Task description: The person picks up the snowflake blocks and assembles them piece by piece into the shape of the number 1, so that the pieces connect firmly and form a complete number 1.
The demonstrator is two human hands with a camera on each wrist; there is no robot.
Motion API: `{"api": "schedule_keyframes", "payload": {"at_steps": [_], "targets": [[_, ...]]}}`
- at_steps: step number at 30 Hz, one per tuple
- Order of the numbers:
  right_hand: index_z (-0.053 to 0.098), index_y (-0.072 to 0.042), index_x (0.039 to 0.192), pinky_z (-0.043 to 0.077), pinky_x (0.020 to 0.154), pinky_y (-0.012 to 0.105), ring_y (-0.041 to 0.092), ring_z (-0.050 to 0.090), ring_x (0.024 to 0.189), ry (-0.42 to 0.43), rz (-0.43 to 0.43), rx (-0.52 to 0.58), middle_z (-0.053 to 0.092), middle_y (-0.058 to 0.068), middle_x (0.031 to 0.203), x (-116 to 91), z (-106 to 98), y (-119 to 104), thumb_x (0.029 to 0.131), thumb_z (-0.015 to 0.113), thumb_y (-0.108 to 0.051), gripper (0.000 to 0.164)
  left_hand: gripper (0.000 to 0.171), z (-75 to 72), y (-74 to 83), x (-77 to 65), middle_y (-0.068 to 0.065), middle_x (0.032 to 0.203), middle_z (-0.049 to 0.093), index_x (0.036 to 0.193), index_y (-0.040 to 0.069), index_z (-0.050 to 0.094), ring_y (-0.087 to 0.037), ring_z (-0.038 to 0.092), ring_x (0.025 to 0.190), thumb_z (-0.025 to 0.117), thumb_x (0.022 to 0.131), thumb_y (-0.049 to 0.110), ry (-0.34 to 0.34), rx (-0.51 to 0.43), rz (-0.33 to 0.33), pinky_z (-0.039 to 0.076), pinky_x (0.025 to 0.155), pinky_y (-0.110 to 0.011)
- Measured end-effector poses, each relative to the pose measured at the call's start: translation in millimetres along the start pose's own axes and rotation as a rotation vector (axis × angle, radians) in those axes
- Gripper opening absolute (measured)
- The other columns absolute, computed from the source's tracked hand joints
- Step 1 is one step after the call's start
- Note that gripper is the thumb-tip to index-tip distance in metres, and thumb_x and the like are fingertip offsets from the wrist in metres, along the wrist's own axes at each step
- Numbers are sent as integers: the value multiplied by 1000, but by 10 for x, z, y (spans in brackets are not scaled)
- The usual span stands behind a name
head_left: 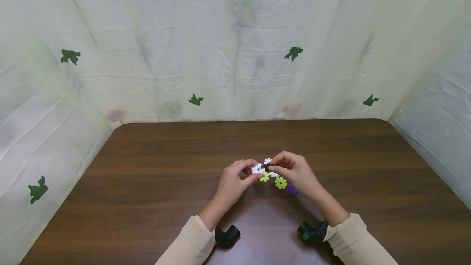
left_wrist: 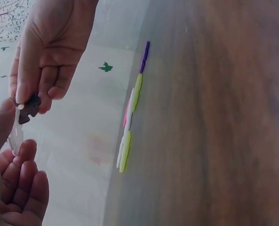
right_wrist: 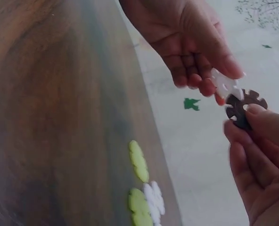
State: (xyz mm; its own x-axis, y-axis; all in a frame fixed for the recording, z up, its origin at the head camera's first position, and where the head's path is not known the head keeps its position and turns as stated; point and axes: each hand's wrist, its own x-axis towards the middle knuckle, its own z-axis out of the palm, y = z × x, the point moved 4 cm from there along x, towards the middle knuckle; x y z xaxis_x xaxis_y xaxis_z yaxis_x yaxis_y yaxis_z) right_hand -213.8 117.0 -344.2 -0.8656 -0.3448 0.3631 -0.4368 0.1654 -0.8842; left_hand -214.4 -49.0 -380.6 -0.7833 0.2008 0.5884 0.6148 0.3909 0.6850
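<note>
Above the table, my left hand (head_left: 232, 181) pinches a white notched disc (right_wrist: 223, 84) between thumb and fingers. My right hand (head_left: 299, 173) grips a dark brown notched disc (right_wrist: 251, 97) the same way. The edges of these two discs meet, the brown one standing at an angle to the white. Below the hands lie loose discs of the same kind: a yellow-green disc (head_left: 281, 183), another yellow-green disc (head_left: 264, 176), a purple disc (head_left: 292, 189) and a white disc (head_left: 274, 174). A pink disc (left_wrist: 126, 117) is mostly hidden behind a white one in the left wrist view.
The brown wooden table (head_left: 165, 154) has rounded far corners. A pale curtain (head_left: 220, 52) with green leaf prints hangs behind it and along both sides. Black wrist devices, one on the left wrist (head_left: 227, 236) and one on the right (head_left: 312, 231), sit just above the tabletop.
</note>
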Motion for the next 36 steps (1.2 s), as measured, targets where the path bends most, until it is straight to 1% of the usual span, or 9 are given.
{"api": "schedule_keyframes", "payload": {"at_steps": [4, 8, 11, 15, 17, 20, 24, 29, 36], "targets": [[59, 8, 84, 50, 58, 26, 11, 59, 67, 6, -5, 14, 62, 18, 83, 0, 19, 12, 77, 63, 9, 8, 24, 15, -15, -13, 3, 74, 59, 90, 6, 67, -10, 53, 69, 77, 69, 14, 5, -18, -5, 46, 62, -24], [59, 8, 85, 50, 58, 25, 15, 61, 67, 17, 8, 29, 62, 18, 82, 2, 21, 46, 78, 62, 9, 8, 23, 22, -24, -12, 2, 75, 60, 89, 6, 67, -11, 54, 69, 76, 70, 13, 12, -14, -12, 46, 63, -24], [58, 8, 88, 51, 61, 31, 19, 62, 70, 19, 36, 65, 62, 18, 83, 13, 18, 156, 79, 61, 9, 10, 23, 28, -34, -16, 1, 77, 61, 92, 5, 66, -11, 54, 70, 74, 73, 16, 4, -10, -26, 46, 63, -23], [57, 7, 91, 50, 66, 43, 20, 64, 74, 11, 73, 128, 62, 19, 86, 32, 23, 318, 80, 62, 5, 13, 29, 19, -50, -25, 0, 84, 59, 101, 5, 65, -11, 52, 69, 73, 76, 18, 1, -51, -38, 46, 62, -24], [57, 7, 92, 49, 67, 46, 19, 64, 75, 7, 80, 146, 62, 19, 87, 35, 27, 352, 80, 62, 3, 14, 35, 9, -42, -27, -2, 89, 57, 105, 6, 63, -12, 51, 68, 74, 74, 18, 5, -72, -11, 45, 60, -24], [57, 7, 93, 48, 67, 48, 19, 64, 75, 9, 93, 166, 62, 18, 87, 34, 32, 377, 81, 63, 0, 16, 43, 3, -15, -26, -5, 98, 56, 110, 7, 60, -11, 49, 65, 76, 71, 16, 4, -62, 64, 43, 57, -23], [56, 7, 96, 49, 66, 45, 19, 64, 73, 0, 117, 176, 61, 17, 84, 22, 56, 371, 81, 64, -2, 19, 47, 10, 25, -29, -7, 103, 55, 112, 6, 59, -9, 45, 60, 78, 69, 11, -17, -31, 141, 41, 53, -20], [56, 6, 97, 49, 65, 47, 19, 64, 73, -20, 150, 178, 60, 15, 85, 4, 105, 369, 81, 64, -3, 20, 44, 23, 38, -37, -3, 102, 55, 108, 7, 62, -8, 45, 61, 78, 68, 8, -27, 1, 153, 41, 53, -18], [56, 6, 100, 50, 66, 41, 18, 63, 77, -35, 146, 163, 59, 15, 90, -24, 115, 339, 82, 63, -3, 22, 35, 45, 50, -34, -3, 97, 56, 104, 7, 64, -21, 56, 78, 76, 71, 9, -41, -3, 172, 44, 62, -18]]}}
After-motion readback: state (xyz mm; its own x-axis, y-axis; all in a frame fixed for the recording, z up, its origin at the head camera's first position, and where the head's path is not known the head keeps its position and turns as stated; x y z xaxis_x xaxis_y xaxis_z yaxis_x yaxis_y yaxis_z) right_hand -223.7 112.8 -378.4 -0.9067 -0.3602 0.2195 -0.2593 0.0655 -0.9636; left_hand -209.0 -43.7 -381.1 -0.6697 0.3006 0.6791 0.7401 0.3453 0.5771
